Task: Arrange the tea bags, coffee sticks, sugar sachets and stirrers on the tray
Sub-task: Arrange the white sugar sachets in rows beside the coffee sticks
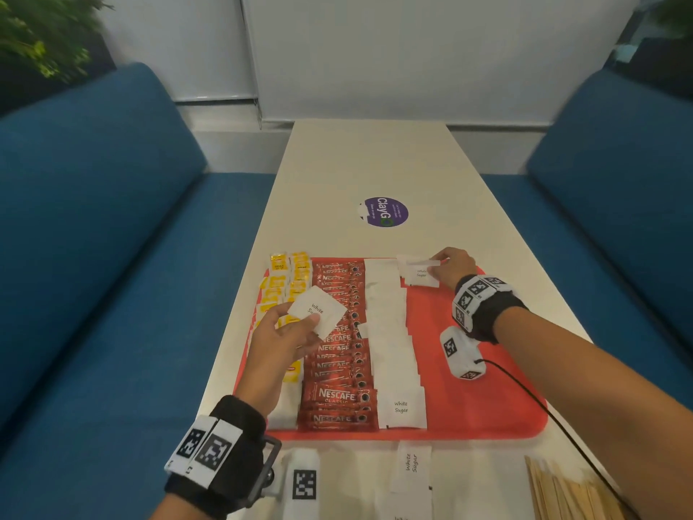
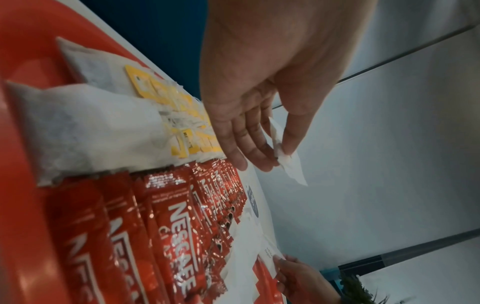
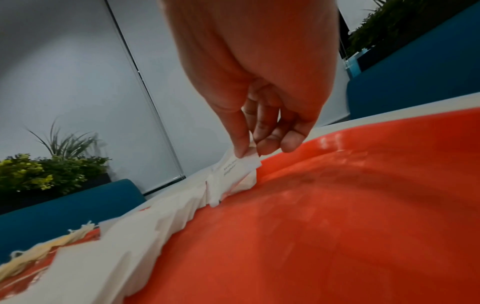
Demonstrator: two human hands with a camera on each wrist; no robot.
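A red tray [image 1: 487, 388] holds a column of yellow-tagged tea bags [image 1: 285, 279], a column of red Nescafe coffee sticks [image 1: 337, 354] and a column of white sugar sachets [image 1: 390, 332]. My left hand [image 1: 285, 332] hovers over the tea bags and pinches one white sugar sachet [image 1: 318, 311] between thumb and fingers; the same sachet [image 2: 288, 162] shows edge-on in the left wrist view. My right hand [image 1: 450, 266] pinches another sugar sachet [image 1: 422, 275] at the tray's far edge, starting a second white column; the right wrist view shows that sachet [image 3: 239, 166] touching the tray [image 3: 337, 216].
More sugar sachets [image 1: 410, 469] and a bundle of wooden stirrers [image 1: 570, 493] lie on the white table [image 1: 375, 163] in front of the tray. A purple round sticker [image 1: 385, 212] sits mid-table. Blue sofas [image 1: 93, 257] flank both sides. A black cable [image 1: 543, 407] crosses the tray's right corner.
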